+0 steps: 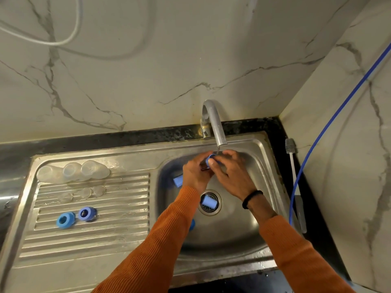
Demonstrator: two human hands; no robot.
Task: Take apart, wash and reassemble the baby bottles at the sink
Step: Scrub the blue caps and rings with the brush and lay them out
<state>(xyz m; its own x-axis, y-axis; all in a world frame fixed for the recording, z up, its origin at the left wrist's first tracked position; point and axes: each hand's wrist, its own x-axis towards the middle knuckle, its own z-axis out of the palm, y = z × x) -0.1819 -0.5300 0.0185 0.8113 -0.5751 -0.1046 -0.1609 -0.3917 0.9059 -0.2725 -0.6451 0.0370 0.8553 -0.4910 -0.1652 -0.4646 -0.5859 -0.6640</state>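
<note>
Under the tap (213, 123), where a thin stream of water runs, my left hand (195, 175) and my right hand (231, 173) both hold a small blue bottle part (210, 158). Most of that part is hidden by my fingers. In the sink basin (243, 231) lie a blue cap (178, 180) at the left, another blue cap (209, 201) on the drain, and a blue piece (192, 224) half hidden by my left sleeve. On the drainboard (118, 210) stand three clear bottles (73, 171), some clear teats (84, 193) and two blue collar rings (76, 216).
A bottle brush (294, 168) with a grey head lies on the black counter right of the sink. A blue hose (313, 149) runs down the right wall. Marble-patterned walls close in behind and on the right.
</note>
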